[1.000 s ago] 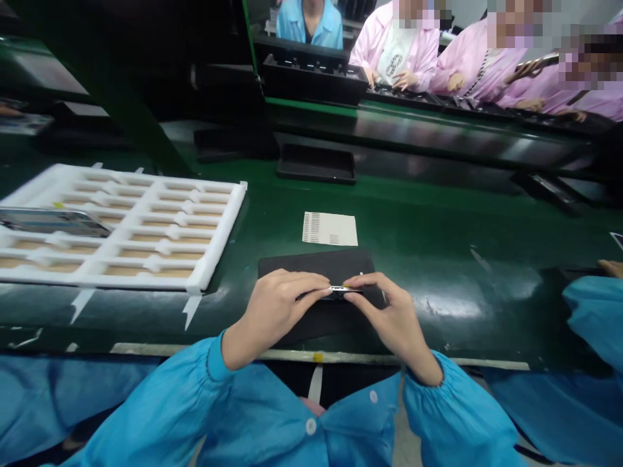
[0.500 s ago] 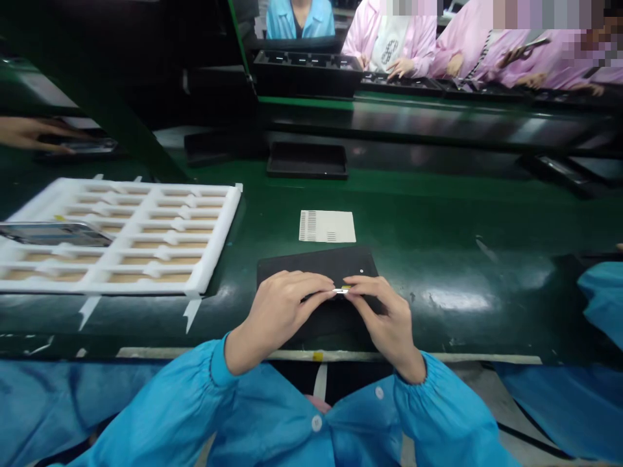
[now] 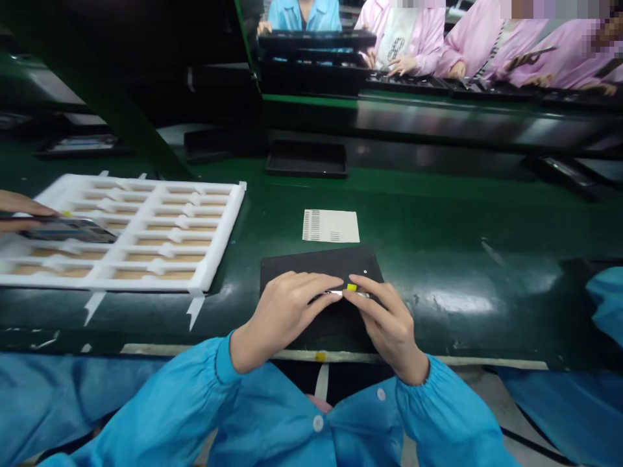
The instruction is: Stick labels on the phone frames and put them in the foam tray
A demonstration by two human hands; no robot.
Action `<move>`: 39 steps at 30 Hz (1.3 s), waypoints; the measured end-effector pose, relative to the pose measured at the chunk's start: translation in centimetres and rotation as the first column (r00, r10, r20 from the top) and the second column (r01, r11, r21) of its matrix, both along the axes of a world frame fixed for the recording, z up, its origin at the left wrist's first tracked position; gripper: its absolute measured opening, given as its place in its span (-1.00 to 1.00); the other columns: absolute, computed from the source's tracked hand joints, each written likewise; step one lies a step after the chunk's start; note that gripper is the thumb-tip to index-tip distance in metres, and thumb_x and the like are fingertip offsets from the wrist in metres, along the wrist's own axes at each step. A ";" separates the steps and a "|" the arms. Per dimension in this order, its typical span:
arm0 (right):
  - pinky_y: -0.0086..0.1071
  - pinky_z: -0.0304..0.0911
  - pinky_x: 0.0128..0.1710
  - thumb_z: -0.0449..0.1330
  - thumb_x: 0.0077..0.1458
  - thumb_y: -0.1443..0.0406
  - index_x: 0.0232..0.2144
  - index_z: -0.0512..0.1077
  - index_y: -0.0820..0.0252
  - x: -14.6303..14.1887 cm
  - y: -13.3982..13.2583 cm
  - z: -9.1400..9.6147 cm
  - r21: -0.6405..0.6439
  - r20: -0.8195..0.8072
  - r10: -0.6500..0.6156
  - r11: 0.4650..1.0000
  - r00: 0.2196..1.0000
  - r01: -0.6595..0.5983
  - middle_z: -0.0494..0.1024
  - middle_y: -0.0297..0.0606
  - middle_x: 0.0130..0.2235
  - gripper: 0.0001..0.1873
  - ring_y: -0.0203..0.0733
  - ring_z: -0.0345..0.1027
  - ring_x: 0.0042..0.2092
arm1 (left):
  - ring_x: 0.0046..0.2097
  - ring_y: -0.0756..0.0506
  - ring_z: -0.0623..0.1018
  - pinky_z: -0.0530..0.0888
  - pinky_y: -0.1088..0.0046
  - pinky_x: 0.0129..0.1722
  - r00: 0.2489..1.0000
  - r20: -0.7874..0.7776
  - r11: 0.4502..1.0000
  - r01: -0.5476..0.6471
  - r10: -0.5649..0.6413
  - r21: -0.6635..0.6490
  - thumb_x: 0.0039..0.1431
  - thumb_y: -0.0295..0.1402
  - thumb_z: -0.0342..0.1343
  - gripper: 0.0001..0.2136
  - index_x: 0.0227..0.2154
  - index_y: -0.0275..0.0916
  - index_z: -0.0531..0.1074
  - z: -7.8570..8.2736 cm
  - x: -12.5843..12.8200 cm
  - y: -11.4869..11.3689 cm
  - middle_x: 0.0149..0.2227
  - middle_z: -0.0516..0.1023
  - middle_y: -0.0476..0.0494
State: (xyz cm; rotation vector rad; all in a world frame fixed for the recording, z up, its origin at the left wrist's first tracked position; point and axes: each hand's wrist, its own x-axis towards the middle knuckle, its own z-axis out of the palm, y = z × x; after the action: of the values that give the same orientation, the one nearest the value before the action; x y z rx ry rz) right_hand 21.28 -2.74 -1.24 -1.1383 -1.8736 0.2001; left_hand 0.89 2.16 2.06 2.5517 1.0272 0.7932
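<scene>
My left hand pinches one end of a small, thin white strip between thumb and forefinger. At the other end, my right hand grips the same strip with its fingertips. A bright yellow tab shows between the fingers of my right hand, by the strip. Most of the strip is covered by my fingers, so its exact kind is unclear. Both hands are over a flat black pad lying on the green bench. Just behind the pad lies a white sheet of barcode labels.
To the left stands a white foam tray with slots, where a co-worker's hand holds a flat device. A shallow black tray sits farther back. People in pink and blue work across the bench.
My right fingers have shifted, and more of the yellow tab shows. A co-worker's hand has come onto the device at the foam tray. Across the bench, a black tray has been tilted up.
</scene>
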 end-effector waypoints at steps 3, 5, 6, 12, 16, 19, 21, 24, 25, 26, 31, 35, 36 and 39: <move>-0.18 0.41 -0.19 0.12 0.19 0.54 0.08 0.44 -0.04 0.1 -0.1 0.0 0.037 0.071 0.019 0.999 0.997 -0.022 0.53 -0.12 0.06 -0.49 -0.08 0.47 -0.09 | -0.10 -0.04 0.63 0.47 0.44 -0.16 0.994 0.013 0.983 0.107 -0.110 0.148 0.39 -0.41 -0.02 -0.81 -0.07 -0.18 0.47 -0.7 -1.0 -0.3 -0.08 0.64 -0.06; -0.18 0.41 -0.17 0.13 0.18 0.55 0.08 0.44 -0.03 0.1 -0.2 0.1 0.016 0.077 0.036 0.999 0.996 -0.037 0.52 -0.12 0.06 -0.49 -0.09 0.46 -0.08 | -0.08 -0.05 0.61 0.47 0.43 -0.16 0.988 -0.021 0.962 0.151 -0.150 0.229 0.37 -0.49 -0.03 -0.78 -0.02 -0.23 0.44 -1.0 -1.5 -0.4 -0.02 0.61 -0.10; -0.18 0.41 -0.15 0.14 0.18 0.54 0.05 0.45 -0.03 0.2 -0.3 0.2 -0.013 0.061 0.042 0.999 0.997 -0.041 0.50 -0.13 0.07 -0.52 -0.10 0.46 -0.09 | -0.08 -0.06 0.61 0.48 0.42 -0.17 0.987 -0.041 0.954 0.163 -0.158 0.252 0.37 -0.51 -0.04 -0.76 0.00 -0.24 0.43 -1.0 -1.6 -0.3 -0.01 0.61 -0.12; -0.13 0.36 -0.06 0.21 0.19 0.33 -0.24 0.50 0.04 0.0 4.4 2.8 -0.171 -0.168 -0.123 0.981 0.978 0.094 0.50 -0.18 -0.05 -0.90 -0.09 0.43 -0.09 | -0.02 -0.07 0.58 0.47 0.43 -0.04 0.986 -0.049 0.977 0.153 -0.162 -0.147 0.35 -0.48 -0.03 -0.74 -0.05 -0.14 0.51 -0.7 -1.5 4.1 0.01 0.58 -0.06; -0.26 0.34 -0.23 0.14 0.21 0.28 -0.31 0.47 0.10 -2.6 13.5 2.9 -0.303 0.023 -0.101 0.947 0.995 0.103 0.53 -0.24 -0.28 -0.89 -0.16 0.41 -0.27 | 0.18 -0.21 0.45 0.41 0.26 0.12 0.997 -0.014 0.897 0.067 -0.082 -0.437 0.24 -0.38 0.15 -0.84 -0.16 -0.11 0.58 -1.4 -2.6 8.6 0.19 0.40 -0.14; -0.31 0.27 -0.25 0.14 0.15 0.37 -0.41 0.47 0.13 -4.9 19.8 1.4 -0.360 0.179 -0.013 0.930 0.984 0.077 0.51 -0.27 -0.34 -0.87 -0.19 0.37 -0.30 | 0.24 -0.29 0.38 0.44 0.21 0.08 0.998 -0.020 0.839 0.035 -0.055 -0.543 0.20 -0.38 0.18 -0.82 -0.15 -0.13 0.59 -2.1 -3.3 10.3 0.31 0.23 -0.24; -0.31 0.22 -0.25 0.14 0.11 0.42 -0.44 0.47 0.14 -5.9 22.2 0.2 -0.375 0.244 0.017 0.924 0.970 0.078 0.49 -0.27 -0.36 -0.84 -0.18 0.35 -0.30 | 0.26 -0.31 0.35 0.45 0.23 0.05 0.999 -0.011 0.810 0.032 -0.048 -0.585 0.19 -0.40 0.19 -0.80 -0.13 -0.14 0.59 -2.4 -3.6 10.6 0.33 0.18 -0.28; -0.30 0.17 -0.25 0.13 0.10 0.43 -0.45 0.46 0.16 -6.5 23.6 -1.0 -0.403 0.320 0.078 0.913 0.944 0.061 0.46 -0.26 -0.38 -0.85 -0.16 0.32 -0.30 | 0.22 -0.31 0.40 0.46 0.27 0.02 0.999 0.013 0.773 0.047 -0.050 -0.633 0.15 -0.41 0.22 -0.80 -0.16 -0.15 0.61 -2.6 -3.7 10.8 0.32 0.21 -0.28; -0.29 0.16 -0.25 0.13 0.10 0.42 -0.45 0.46 0.16 -6.5 23.8 -1.2 -0.411 0.336 0.101 0.910 0.936 0.050 0.45 -0.25 -0.38 -0.85 -0.15 0.32 -0.30 | 0.19 -0.30 0.44 0.47 0.28 0.01 0.999 0.021 0.764 0.048 -0.045 -0.644 0.13 -0.41 0.23 -0.80 -0.17 -0.14 0.61 -2.7 -3.6 10.9 0.32 0.22 -0.27; -0.29 0.16 -0.24 0.12 0.11 0.41 -0.45 0.45 0.15 -6.5 23.9 -1.3 -0.416 0.348 0.123 0.908 0.930 0.036 0.45 -0.25 -0.37 -0.85 -0.14 0.31 -0.29 | 0.15 -0.29 0.48 0.46 0.29 0.02 0.999 0.030 0.758 0.048 -0.037 -0.650 0.12 -0.42 0.24 -0.80 -0.18 -0.14 0.62 -2.8 -3.6 11.0 0.32 0.22 -0.24; -0.22 0.15 -0.14 0.13 0.12 0.39 -0.46 0.41 0.13 -7.1 23.9 -1.5 -0.430 0.333 0.216 0.901 0.918 -0.056 0.44 -0.19 -0.33 -0.87 -0.06 0.29 -0.22 | 0.04 -0.21 0.55 0.45 0.34 0.02 0.998 0.066 0.757 0.061 -0.023 -0.651 0.10 -0.42 0.25 -0.82 -0.23 -0.10 0.63 -3.0 -3.6 11.1 0.22 0.40 -0.08; -0.18 0.15 -0.08 0.15 0.09 0.37 -0.48 0.38 0.13 -7.5 23.4 -1.9 -0.411 0.215 0.194 0.907 0.957 -0.092 0.42 -0.18 -0.33 -0.88 -0.05 0.28 -0.20 | -0.06 -0.19 0.60 0.46 0.33 -0.02 0.998 0.047 0.752 0.053 -0.029 -0.657 0.11 -0.42 0.24 -0.83 -0.24 -0.11 0.63 -2.7 -3.6 10.9 0.16 0.47 -0.06; -0.19 0.17 -0.08 0.15 0.10 0.36 -0.48 0.37 0.13 -7.5 23.2 -1.9 -0.403 0.167 0.172 0.911 0.971 -0.092 0.42 -0.19 -0.33 -0.89 -0.06 0.28 -0.20 | -0.06 -0.19 0.60 0.46 0.31 -0.01 0.999 0.038 0.749 0.045 -0.027 -0.661 0.11 -0.42 0.23 -0.83 -0.23 -0.12 0.63 -2.7 -3.6 10.9 0.20 0.42 -0.09; -0.21 0.23 -0.12 0.11 0.16 0.28 -0.43 0.33 0.13 -7.3 22.8 -1.7 -0.362 -0.024 0.055 0.930 0.998 -0.060 0.40 -0.24 -0.33 -0.89 -0.12 0.30 -0.23 | 0.07 -0.25 0.54 0.43 0.31 0.05 0.999 0.021 0.739 0.038 -0.032 -0.673 0.10 -0.42 0.24 -0.80 -0.20 -0.14 0.62 -2.6 -3.5 11.1 0.30 0.28 -0.15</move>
State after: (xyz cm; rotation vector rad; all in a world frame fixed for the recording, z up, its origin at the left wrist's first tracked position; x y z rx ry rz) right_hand 14.01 20.08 -2.93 -1.3223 -1.9073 0.6072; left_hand -2.64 13.22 -0.58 1.9208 1.0194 0.3176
